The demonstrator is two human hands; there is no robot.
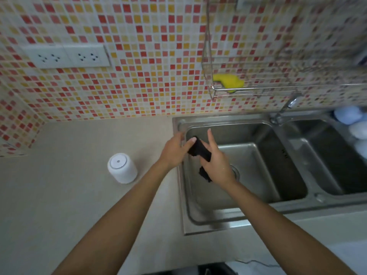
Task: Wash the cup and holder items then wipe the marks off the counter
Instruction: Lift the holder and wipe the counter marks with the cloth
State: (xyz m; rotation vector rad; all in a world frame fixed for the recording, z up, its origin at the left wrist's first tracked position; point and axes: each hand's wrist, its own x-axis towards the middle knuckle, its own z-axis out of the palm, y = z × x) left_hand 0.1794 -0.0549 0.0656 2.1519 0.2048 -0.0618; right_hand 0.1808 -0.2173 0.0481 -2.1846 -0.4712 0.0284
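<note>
Both hands hold a black cloth (199, 149) over the left basin of the steel sink (248, 187). My left hand (174, 150) pinches its upper end near the sink's left rim. My right hand (217, 165) is wrapped around its middle, and a loose black end hangs below the palm. A white cup (122, 168) stands upside down on the beige counter (69, 195), left of the sink and apart from both hands.
A wire rack (258, 89) on the tiled wall carries a yellow sponge (228, 81) above the sink. The tap (286, 109) stands between the two basins. Pale blue and white dishes (351, 124) sit at the far right. Wall sockets (67, 56) are at upper left.
</note>
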